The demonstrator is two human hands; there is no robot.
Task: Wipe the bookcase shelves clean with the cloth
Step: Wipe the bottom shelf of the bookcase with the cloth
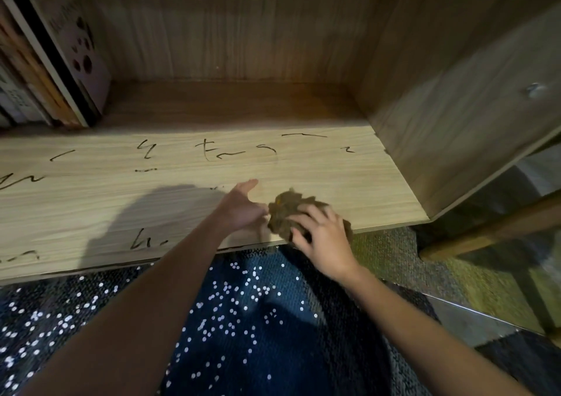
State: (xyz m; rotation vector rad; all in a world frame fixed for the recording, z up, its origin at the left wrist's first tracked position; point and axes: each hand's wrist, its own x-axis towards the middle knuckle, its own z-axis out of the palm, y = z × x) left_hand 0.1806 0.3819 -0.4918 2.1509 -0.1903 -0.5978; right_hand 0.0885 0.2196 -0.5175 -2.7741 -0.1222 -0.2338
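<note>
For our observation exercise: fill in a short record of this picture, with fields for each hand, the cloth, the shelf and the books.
shelf: pale wood, black scribbles across it
cloth: brown, bunched, at the shelf's front edge
left hand: open, beside the cloth
right hand: grips the cloth from above
books: leaning, back left

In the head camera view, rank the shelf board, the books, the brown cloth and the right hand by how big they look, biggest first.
1. shelf board
2. books
3. cloth and right hand: about alike; the hand covers part of the cloth, so unranked.
</note>
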